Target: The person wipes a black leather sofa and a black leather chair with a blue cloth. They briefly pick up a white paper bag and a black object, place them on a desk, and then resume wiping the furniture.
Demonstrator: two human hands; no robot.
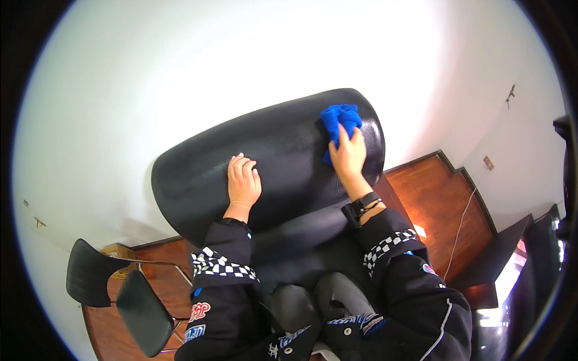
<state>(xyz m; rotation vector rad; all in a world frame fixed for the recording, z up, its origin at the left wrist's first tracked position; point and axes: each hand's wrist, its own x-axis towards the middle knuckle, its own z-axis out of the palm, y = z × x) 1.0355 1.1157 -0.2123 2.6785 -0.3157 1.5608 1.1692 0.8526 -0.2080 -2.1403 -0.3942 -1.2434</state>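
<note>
A padded black leather backrest of a seat stands against the white wall in front of me. My right hand grips a crumpled blue cloth and presses it on the backrest near its right end. The fingers partly cover the cloth. Left of it, my left hand lies palm down on the black leather, fingers slightly bent and nothing seen in it. Below the backrest, the dark seat is partly hidden by my sleeves and knees.
A black chair with metal legs stands at the lower left, a cardboard box behind it. On the right, a white cable hangs from a wall socket down across the wooden floor. Dark furniture stands at the lower right.
</note>
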